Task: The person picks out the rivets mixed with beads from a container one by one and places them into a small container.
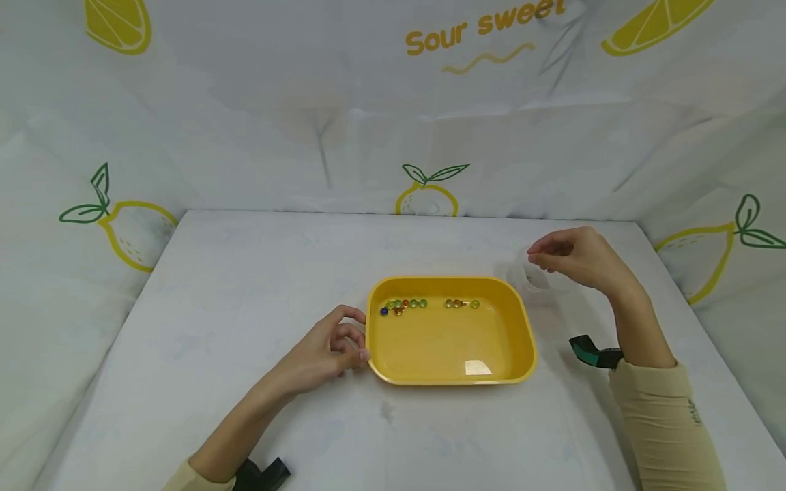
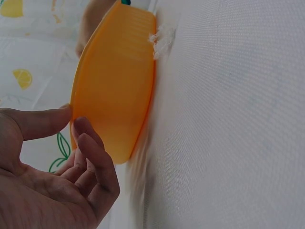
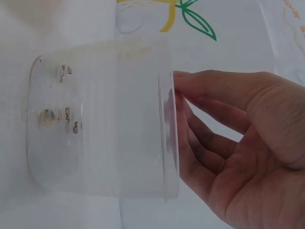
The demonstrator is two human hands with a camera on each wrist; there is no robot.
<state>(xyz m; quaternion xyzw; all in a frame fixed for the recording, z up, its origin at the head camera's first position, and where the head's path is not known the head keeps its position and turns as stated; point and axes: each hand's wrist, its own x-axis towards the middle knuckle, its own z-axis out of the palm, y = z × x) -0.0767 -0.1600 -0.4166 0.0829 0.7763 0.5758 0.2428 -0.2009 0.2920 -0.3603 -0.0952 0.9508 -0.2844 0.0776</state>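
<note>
A yellow tray (image 1: 448, 348) lies on the table, with small glassy balls (image 1: 405, 304) in green, amber and blue along its far side. At its left rim my left hand (image 1: 331, 344) holds on, thumb (image 2: 47, 121) on the edge and fingers against the outer wall. Past the tray's far right corner stands a clear plastic cup (image 3: 105, 157), with several small shiny pieces (image 3: 66, 114) near its bottom. Over the cup's mouth is my right hand (image 1: 574, 256), fingers bent and fingertips at the rim. The cup partly hides those fingertips, so I cannot tell what they pinch.
White cloth covers the table (image 1: 245, 273). A white curtain (image 1: 276, 102) with lemon prints rises behind the table and along both sides. Dark straps (image 1: 595, 353) sit at both wrists. Beyond the tray, a whitish frayed tuft (image 2: 163, 42) shows in the left wrist view.
</note>
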